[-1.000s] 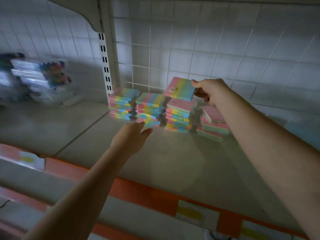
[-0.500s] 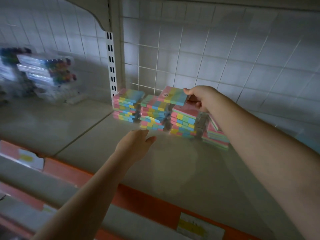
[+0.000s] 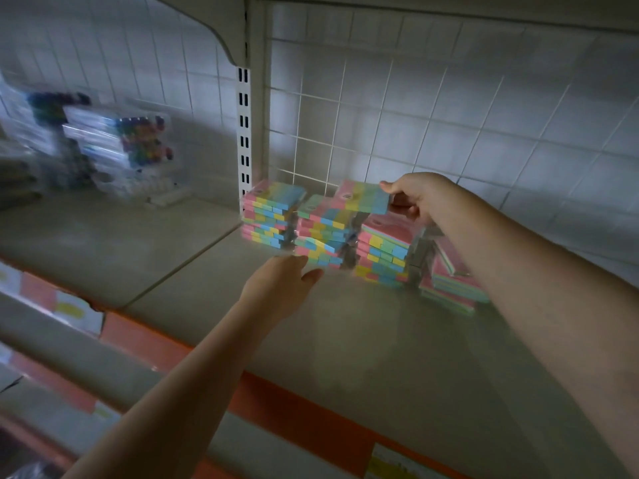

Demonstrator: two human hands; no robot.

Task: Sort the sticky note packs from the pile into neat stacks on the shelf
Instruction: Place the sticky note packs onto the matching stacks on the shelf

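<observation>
Dim light falls on a beige shelf (image 3: 397, 340) with an orange front edge (image 3: 304, 420); behind it stands a white tiled wall (image 3: 484, 115).

Both arms reach forward. The right hand (image 3: 416, 198) has its grip pinched at thumb and fingers, wrist raised. The left hand (image 3: 276, 286) stretches lower, fingers relaxed, thumb out.

Right hand (image 3: 411, 198) lowered held pack (image 3: 363, 198) leftward over middle stack (image 3: 323, 236); left hand (image 3: 280, 288) edged toward stack base.
</observation>
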